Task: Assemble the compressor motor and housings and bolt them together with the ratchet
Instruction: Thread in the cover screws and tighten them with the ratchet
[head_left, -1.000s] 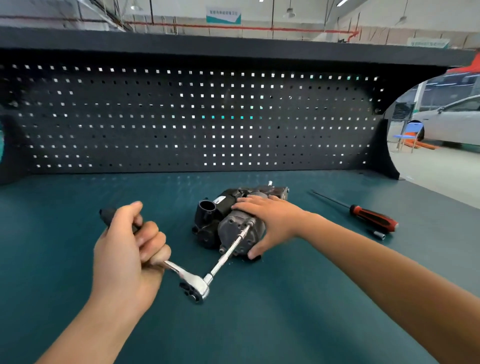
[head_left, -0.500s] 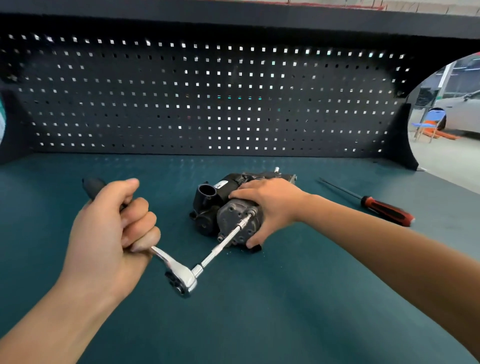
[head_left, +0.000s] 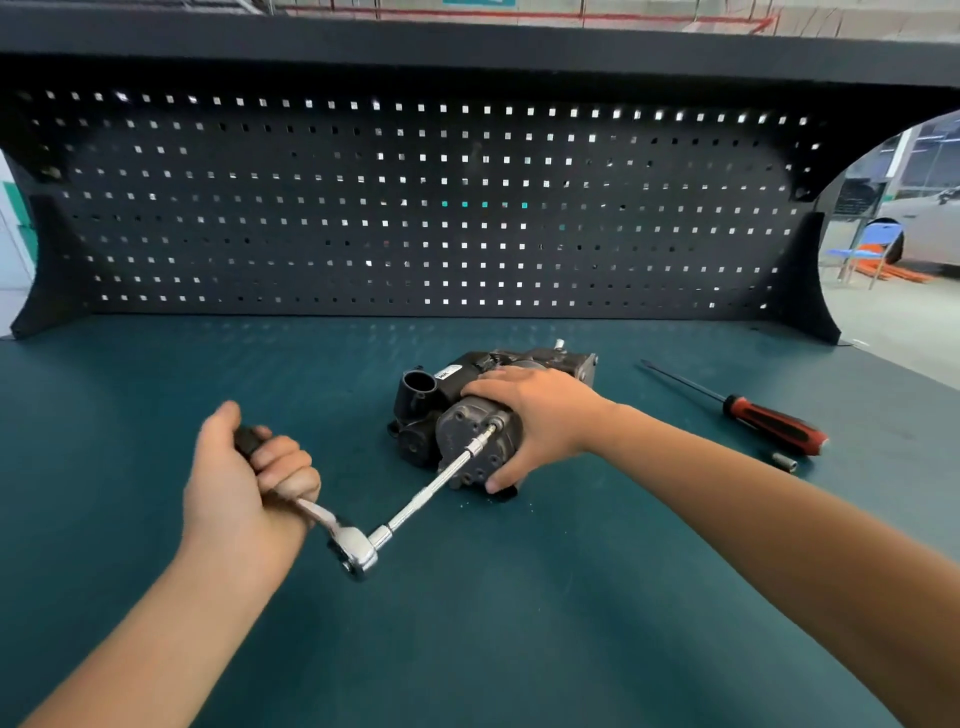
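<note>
A dark grey compressor assembly (head_left: 467, 441) lies on its side in the middle of the green bench. My right hand (head_left: 540, 421) grips its round motor end, fingers over the top and thumb under the near edge. My left hand (head_left: 244, 483) holds the black handle of a chrome ratchet (head_left: 353, 545). A long extension bar (head_left: 436, 488) runs from the ratchet head up to a bolt on the round end cover. The handle is mostly hidden inside my fist.
A red-and-black screwdriver (head_left: 769, 421) lies to the right of the compressor, with a small loose socket (head_left: 784, 461) just in front of it. A black pegboard (head_left: 415, 208) walls off the back of the bench. The bench's right edge is near the screwdriver.
My left hand has swung the ratchet handle from pointing far left toward a more upright, nearer angle. The right hand and the compressor stay where they were. The camera has shifted slightly.
</note>
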